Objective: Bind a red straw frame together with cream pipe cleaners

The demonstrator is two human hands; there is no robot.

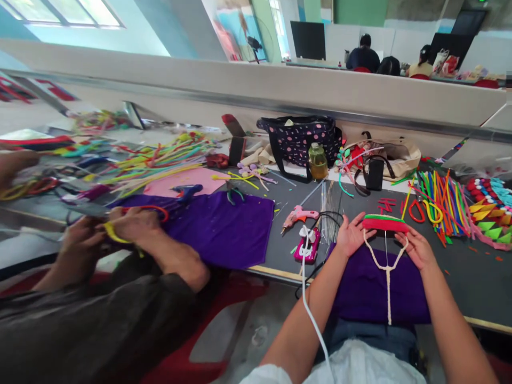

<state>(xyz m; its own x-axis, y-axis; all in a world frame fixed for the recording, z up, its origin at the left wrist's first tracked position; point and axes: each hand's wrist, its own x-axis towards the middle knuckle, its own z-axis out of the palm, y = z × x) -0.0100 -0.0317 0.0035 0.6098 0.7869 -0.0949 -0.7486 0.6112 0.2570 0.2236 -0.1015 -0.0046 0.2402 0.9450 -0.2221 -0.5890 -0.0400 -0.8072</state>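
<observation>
A pipe-cleaner craft piece [386,225], a red band with green and white along its top edge, spans the space between my hands. My left hand [350,234] holds its left end, palm up with the outer fingers loosely spread. On the other end, my right hand [418,246] grips the red band between thumb and fingers. A cream Y-shaped pipe-cleaner stem [388,288] hangs below it, with a thin wire in the fork. Beneath lies a folded purple cloth [356,293] at the table edge.
Left of me, a co-worker's hands [134,224] handle a yellow strip. Nearby are a pink glue gun [299,216], a magenta power strip [308,246] with a white cord, orange-handled scissors [417,211], coloured pipe cleaners [444,205], a bottle [318,161] and a dark bag [302,141].
</observation>
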